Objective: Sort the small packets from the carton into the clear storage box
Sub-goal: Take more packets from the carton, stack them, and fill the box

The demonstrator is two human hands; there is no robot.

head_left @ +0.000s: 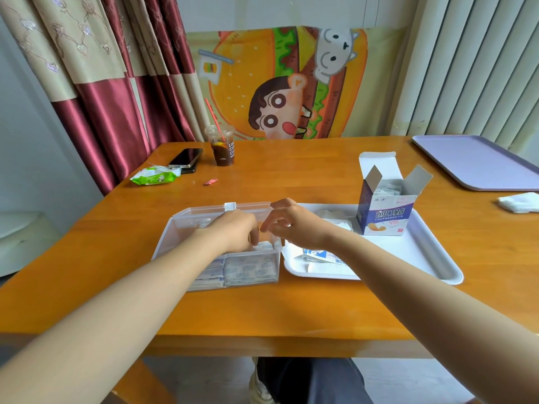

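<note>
Orange wooden worktop (291, 176): left hand (233, 233) pinching small packets (264, 245) into the near-right compartment of the clear storage box (186, 228); right hand (294, 223) loosely curled above its rim, seemingly empty; filing under way, next probably a reach to the open carton (385, 211) on the white tray (431, 258).

Table (291, 310): storage box (180, 228) at centre, packets (248, 271) stacked in its near compartments. Tray (423, 258) just right of the box; carton (385, 211) upright on its far side, loose packets (316, 254) at its near left. Far left: cup (223, 151), phone (186, 157), wipes pack (154, 176). Far right: second tray (478, 161), tissue (519, 202).
</note>
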